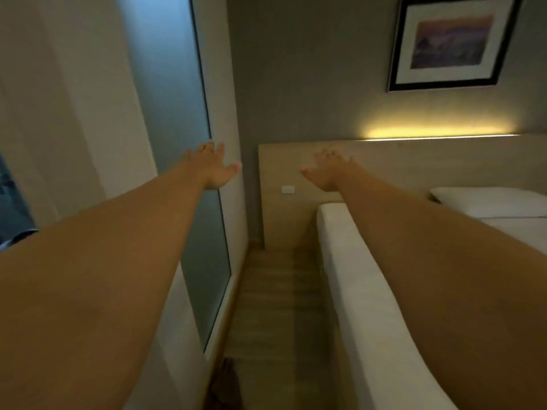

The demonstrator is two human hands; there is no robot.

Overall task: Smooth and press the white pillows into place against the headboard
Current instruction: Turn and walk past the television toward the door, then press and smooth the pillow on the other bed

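Far right on the bed, pillow (488,201) lies long axis along headboard (444,161). Both grips spread flat, empty; right hand (325,171) nearer, left hand (214,167) well off. Swing right, I'd say.

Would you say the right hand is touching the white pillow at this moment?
Apart. The head view shows the right hand raised, open, in front of the headboard, while the white pillow lies well off to the side.
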